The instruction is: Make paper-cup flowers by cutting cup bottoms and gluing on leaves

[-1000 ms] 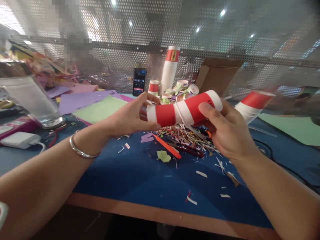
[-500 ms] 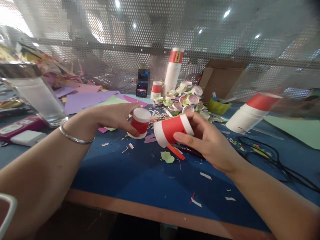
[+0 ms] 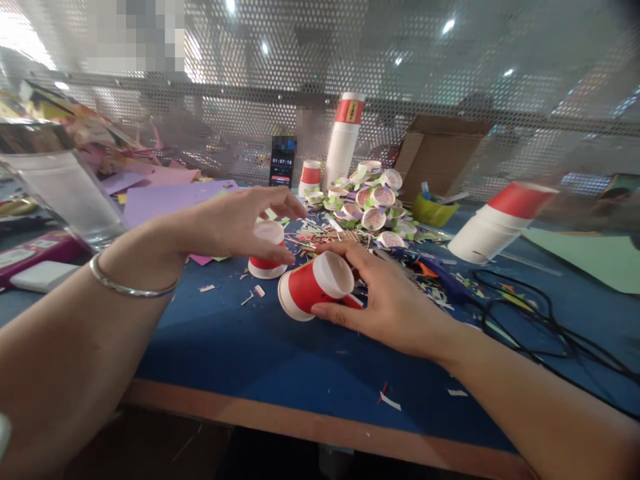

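Note:
In my right hand point(image 3: 387, 293) a red and white paper cup point(image 3: 315, 283) is held tilted, fingers and thumb around its side, just above the table. Its white end faces up toward the right and its wider rim points down to the left. My left hand point(image 3: 220, 223) is open, thumb and fingers spread over a second red paper cup point(image 3: 265, 265) standing upside down on the table. That cup is partly hidden behind the thumb. Whether the left fingers touch it I cannot tell.
Cut cup pieces point(image 3: 373, 197) are heaped behind, near a tall cup stack point(image 3: 343, 150) and a phone point(image 3: 281, 167). To the right are a tilted cup stack point(image 3: 493, 230), a blue tool with an orange trigger point(image 3: 447, 279) and black cord. A water glass point(image 3: 75, 193) stands left.
My left hand has loosened from the second cup and its fingers have lifted and spread. My right hand has brought its cup left and lower, turning its white end toward me.

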{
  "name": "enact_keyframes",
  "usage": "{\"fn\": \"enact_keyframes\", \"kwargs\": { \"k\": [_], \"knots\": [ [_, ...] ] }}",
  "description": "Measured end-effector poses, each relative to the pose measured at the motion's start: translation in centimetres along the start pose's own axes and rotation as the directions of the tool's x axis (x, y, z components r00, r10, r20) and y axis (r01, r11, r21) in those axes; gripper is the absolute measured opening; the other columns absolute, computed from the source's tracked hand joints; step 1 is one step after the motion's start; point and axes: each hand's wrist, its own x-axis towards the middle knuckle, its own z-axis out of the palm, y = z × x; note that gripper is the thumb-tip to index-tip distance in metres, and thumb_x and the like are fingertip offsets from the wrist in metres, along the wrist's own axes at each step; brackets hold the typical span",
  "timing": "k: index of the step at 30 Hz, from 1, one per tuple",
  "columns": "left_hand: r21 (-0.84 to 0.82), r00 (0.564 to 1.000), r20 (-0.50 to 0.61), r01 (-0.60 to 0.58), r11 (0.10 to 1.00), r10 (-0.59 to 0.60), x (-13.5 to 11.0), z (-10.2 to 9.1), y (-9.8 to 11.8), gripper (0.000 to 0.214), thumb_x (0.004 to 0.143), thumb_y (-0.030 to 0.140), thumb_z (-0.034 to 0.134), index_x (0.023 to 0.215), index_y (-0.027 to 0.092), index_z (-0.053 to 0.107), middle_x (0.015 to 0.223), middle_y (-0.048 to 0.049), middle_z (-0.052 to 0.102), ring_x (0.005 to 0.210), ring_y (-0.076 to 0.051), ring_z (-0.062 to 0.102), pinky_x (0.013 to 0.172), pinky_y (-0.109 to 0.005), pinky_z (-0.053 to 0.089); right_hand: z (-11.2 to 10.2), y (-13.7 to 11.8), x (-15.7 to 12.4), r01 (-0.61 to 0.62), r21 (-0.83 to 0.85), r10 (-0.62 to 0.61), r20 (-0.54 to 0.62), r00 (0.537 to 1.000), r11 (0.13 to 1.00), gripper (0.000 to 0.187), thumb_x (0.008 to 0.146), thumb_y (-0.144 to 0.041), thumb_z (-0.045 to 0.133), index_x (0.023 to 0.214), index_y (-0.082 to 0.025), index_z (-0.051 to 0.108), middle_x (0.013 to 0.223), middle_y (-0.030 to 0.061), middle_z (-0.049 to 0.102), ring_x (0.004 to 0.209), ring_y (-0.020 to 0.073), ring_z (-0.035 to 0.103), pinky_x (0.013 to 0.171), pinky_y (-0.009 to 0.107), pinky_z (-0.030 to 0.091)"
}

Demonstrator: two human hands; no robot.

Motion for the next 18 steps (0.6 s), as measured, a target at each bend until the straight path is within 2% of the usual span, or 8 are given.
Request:
{"fn": "enact_keyframes", "kwargs": {
  "k": [3, 5, 7, 11, 14, 16, 18],
  "knots": [
    [-0.092, 0.994, 0.063, -0.079, 0.993, 0.085, -0.4, 0.7, 1.7, 0.050, 0.073, 0.044, 0.085, 0.119, 0.028, 0.073, 0.117, -0.0048, 0.072, 0.103, -0.027, 0.068, 0.090, -0.034, 0.048, -0.2, 0.3, -0.1, -0.014, 0.042, 0.013, 0.029, 0.999, 0.999, 0.076, 0.080, -0.046, 0.084, 0.146, -0.028, 0.050, 0.150, 0.0103, 0.060, 0.131, 0.0354, 0.060, 0.107, 0.052, 0.049],
    [-0.164, 0.992, 0.100, -0.064, 0.984, 0.081, -0.7, 1.0, 2.4, 0.049, 0.073, 0.038, 0.085, 0.119, 0.029, 0.073, 0.112, -0.0045, 0.074, 0.091, -0.024, 0.069, 0.082, -0.032, 0.049, -0.4, 0.4, -0.1, -0.029, 0.067, 0.026, 0.043, 0.999, 0.997, 0.078, 0.079, -0.042, 0.085, 0.147, -0.030, 0.049, 0.153, 0.0090, 0.058, 0.135, 0.0356, 0.058, 0.108, 0.052, 0.049],
    [-0.217, 0.989, 0.129, -0.043, 0.975, 0.072, -0.9, 1.0, 3.0, 0.051, 0.070, 0.031, 0.086, 0.119, 0.029, 0.073, 0.109, -0.0042, 0.074, 0.086, -0.023, 0.068, 0.081, -0.032, 0.050, -0.4, 0.4, -0.1, -0.024, 0.059, 0.022, 0.040, 0.999, 0.998, 0.075, 0.079, -0.042, 0.086, 0.145, -0.030, 0.052, 0.149, 0.0092, 0.061, 0.132, 0.0362, 0.061, 0.106, 0.053, 0.050],
    [-0.226, 0.993, 0.067, -0.078, 0.971, 0.095, -1.3, 1.0, 3.6, 0.059, 0.056, 0.025, 0.091, 0.113, 0.029, 0.075, 0.107, -0.0057, 0.073, 0.099, -0.030, 0.066, 0.094, -0.038, 0.048, -0.2, 0.3, 0.0, 0.018, 0.065, -0.019, 0.018, 1.000, 0.998, 0.073, 0.076, -0.040, 0.088, 0.141, -0.029, 0.055, 0.147, 0.0101, 0.063, 0.128, 0.0366, 0.063, 0.103, 0.052, 0.053],
    [-0.210, 0.993, 0.064, -0.081, 0.974, 0.097, -1.4, 1.4, 4.1, 0.074, 0.047, 0.024, 0.094, 0.118, 0.031, 0.074, 0.106, -0.0056, 0.072, 0.108, -0.036, 0.063, 0.101, -0.043, 0.045, -0.1, 0.6, 0.0, -0.018, 0.228, 0.012, 0.027, 1.000, 0.973, 0.077, 0.076, -0.038, 0.089, 0.143, -0.030, 0.052, 0.147, 0.0096, 0.062, 0.125, 0.0337, 0.065, 0.101, 0.050, 0.056],
    [-0.226, 0.995, 0.056, -0.063, 0.972, 0.078, -1.4, 1.8, 4.5, 0.076, 0.048, 0.025, 0.093, 0.120, 0.032, 0.073, 0.103, -0.0043, 0.073, 0.109, -0.036, 0.063, 0.105, -0.044, 0.042, -0.1, 0.9, 0.0, -0.039, 0.353, 0.027, 0.039, 0.999, 0.935, 0.073, 0.079, -0.036, 0.088, 0.143, -0.029, 0.052, 0.143, 0.0090, 0.064, 0.118, 0.0300, 0.069, 0.096, 0.046, 0.059],
    [-0.234, 0.997, 0.034, -0.060, 0.970, 0.070, -1.5, 2.0, 4.6, 0.072, 0.052, 0.025, 0.091, 0.122, 0.031, 0.073, 0.104, -0.0039, 0.074, 0.110, -0.036, 0.064, 0.107, -0.044, 0.040, -0.2, 1.1, 0.0, -0.042, 0.408, 0.030, 0.037, 0.999, 0.912, 0.065, 0.082, -0.037, 0.085, 0.139, -0.028, 0.055, 0.139, 0.0086, 0.067, 0.115, 0.0281, 0.069, 0.093, 0.043, 0.060]
  ]
}}
